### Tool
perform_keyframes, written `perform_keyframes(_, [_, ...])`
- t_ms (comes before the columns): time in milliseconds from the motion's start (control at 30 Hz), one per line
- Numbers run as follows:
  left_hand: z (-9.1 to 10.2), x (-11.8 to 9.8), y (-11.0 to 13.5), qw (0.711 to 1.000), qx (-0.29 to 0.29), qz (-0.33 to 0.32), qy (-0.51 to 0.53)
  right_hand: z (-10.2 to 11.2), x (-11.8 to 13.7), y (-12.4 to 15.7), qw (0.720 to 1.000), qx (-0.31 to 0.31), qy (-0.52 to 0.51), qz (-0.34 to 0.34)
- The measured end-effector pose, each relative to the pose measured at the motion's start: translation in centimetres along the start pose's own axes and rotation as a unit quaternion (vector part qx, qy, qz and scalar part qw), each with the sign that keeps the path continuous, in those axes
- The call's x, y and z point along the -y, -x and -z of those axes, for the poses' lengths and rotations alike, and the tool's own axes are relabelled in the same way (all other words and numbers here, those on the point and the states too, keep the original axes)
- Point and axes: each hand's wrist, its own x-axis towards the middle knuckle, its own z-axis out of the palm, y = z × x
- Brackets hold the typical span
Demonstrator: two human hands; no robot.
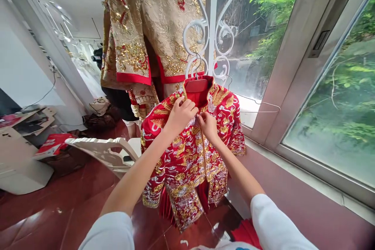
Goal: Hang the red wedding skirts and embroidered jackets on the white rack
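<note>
A red jacket with thick gold and silver embroidery hangs on a hanger from a white scrolled metal stand. My left hand pinches the left front edge just below the collar, fingers closed on the cloth. My right hand pinches the right front edge beside it, at the centre fastening. Both forearms reach up from white sleeves. A red pleated skirt part shows under the jacket's hem.
A larger gold embroidered robe with red trim hangs above and behind. A white plastic chair lies left of the jacket. White furniture with red papers stands at far left. A window and sill run along the right. Red cloth lies on the floor.
</note>
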Motion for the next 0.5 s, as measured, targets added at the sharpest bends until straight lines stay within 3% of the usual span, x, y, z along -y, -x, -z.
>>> perform_keyframes(67, [-0.3,0.5,0.5,1.000,-0.021,-0.009,0.021,0.3,0.1,-0.2,0.996,0.013,-0.089,0.005])
perform_keyframes(167, [-0.9,1.3,1.1,0.996,-0.048,-0.010,0.077,1.0,0.1,0.1,0.972,0.091,-0.213,-0.035])
perform_keyframes(267, [-1.2,2.0,1.6,0.988,-0.071,0.006,0.137,1.3,-1.4,2.1,0.970,0.124,-0.199,-0.062])
perform_keyframes(367, [-1.0,2.2,2.2,0.974,-0.109,0.029,0.194,0.5,-4.6,6.8,0.975,0.136,-0.152,-0.092])
perform_keyframes(500, [-0.6,1.8,3.5,0.958,-0.141,0.071,0.239,-1.5,-9.8,15.9,0.965,0.190,-0.094,-0.156])
